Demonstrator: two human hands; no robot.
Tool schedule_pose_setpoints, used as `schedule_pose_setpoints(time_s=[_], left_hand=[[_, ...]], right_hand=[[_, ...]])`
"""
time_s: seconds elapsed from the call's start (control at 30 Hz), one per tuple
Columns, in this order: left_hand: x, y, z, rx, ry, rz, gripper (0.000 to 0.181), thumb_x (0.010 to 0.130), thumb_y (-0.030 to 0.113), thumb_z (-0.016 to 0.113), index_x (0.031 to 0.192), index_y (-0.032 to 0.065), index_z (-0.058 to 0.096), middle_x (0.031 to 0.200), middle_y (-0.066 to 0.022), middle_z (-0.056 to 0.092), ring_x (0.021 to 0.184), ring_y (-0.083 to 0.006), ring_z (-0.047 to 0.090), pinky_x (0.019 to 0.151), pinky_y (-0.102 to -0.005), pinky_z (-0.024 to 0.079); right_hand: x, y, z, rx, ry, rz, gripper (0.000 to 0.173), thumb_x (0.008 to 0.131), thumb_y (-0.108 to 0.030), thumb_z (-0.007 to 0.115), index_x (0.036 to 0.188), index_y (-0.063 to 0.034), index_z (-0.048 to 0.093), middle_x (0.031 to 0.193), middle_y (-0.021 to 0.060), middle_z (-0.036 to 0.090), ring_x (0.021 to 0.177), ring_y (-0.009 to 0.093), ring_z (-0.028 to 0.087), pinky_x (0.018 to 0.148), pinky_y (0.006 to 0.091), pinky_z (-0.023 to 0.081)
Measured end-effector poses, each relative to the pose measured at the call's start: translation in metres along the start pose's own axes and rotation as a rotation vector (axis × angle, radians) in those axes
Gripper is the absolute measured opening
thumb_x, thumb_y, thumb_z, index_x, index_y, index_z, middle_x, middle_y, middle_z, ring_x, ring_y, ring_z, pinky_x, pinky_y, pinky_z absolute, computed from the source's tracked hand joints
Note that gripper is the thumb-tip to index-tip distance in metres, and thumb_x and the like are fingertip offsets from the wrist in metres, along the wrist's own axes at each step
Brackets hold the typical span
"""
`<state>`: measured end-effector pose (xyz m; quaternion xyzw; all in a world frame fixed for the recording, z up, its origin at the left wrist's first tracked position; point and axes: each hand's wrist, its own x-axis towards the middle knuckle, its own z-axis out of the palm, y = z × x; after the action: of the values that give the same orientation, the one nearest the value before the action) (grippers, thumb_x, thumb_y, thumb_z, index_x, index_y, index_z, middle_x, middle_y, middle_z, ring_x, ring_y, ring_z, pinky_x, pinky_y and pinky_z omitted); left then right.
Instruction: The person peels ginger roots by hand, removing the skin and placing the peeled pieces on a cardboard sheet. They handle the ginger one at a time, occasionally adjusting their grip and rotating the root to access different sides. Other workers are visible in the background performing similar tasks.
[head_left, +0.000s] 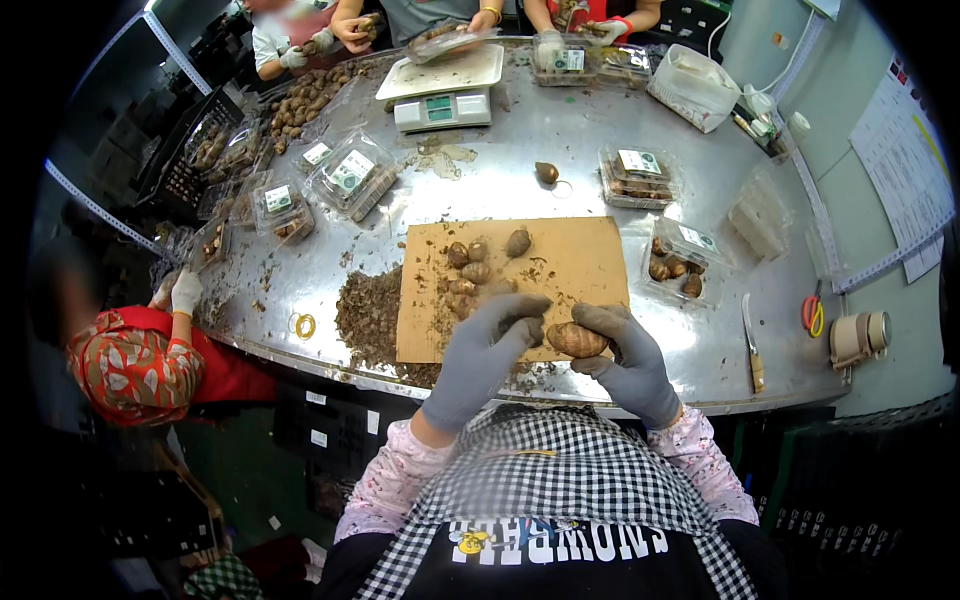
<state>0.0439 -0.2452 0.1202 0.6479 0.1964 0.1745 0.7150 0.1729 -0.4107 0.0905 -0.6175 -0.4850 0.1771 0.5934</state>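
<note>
My right hand (631, 358), in a grey glove, holds a small brown taro corm (576, 340) between thumb and fingers, above the near edge of a cardboard sheet (581, 255). Just left of that corm is my left hand (480, 352), also gloved, with its fingers curled; whether anything is inside them is hidden. Several more corms (475, 272) lie on the cardboard beyond my left hand, among scraps of dry skin. A heap of brown peelings (369, 311) borders the sheet's left side. To the right, an open clear plastic clamshell box (682, 266) contains several corms.
A knife (752, 345) and scissors (812, 311) lie at right on the metal table (480, 196). Labelled clamshells (352, 174) stand at left. Across the table are a scale (442, 94) and co-workers' hands. Another person (142, 360) works at the left edge.
</note>
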Motion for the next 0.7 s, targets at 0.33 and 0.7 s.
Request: schedule_pose_setpoints(time_s=[0.33, 0.7], left_hand=[[0.001, -0.012, 0.005, 0.192, 0.012, 0.061, 0.013, 0.094, 0.008, 0.06, 0.104, -0.0011, 0.063, 0.092, -0.0056, 0.06, 0.083, -0.0104, 0.059, 0.071, -0.0245, 0.05], [0.004, -0.065, -0.013, 0.49, -0.178, 0.238, 0.024, 0.099, 0.02, 0.05, 0.111, 0.0032, 0.062, 0.097, -0.012, 0.063, 0.082, -0.0203, 0.065, 0.073, -0.032, 0.053]], right_hand=[[0.004, -0.003, 0.002, 0.177, -0.02, 0.121, 0.055, 0.077, -0.003, 0.077, 0.127, 0.0031, 0.054, 0.123, 0.0137, 0.056, 0.113, 0.021, 0.057, 0.097, 0.0324, 0.046], [0.013, 0.006, 0.004, -0.309, 0.001, -0.08, 0.044, 0.073, 0.001, 0.074, 0.115, 0.0002, 0.06, 0.112, 0.0178, 0.06, 0.104, 0.029, 0.06, 0.089, 0.0359, 0.05]])
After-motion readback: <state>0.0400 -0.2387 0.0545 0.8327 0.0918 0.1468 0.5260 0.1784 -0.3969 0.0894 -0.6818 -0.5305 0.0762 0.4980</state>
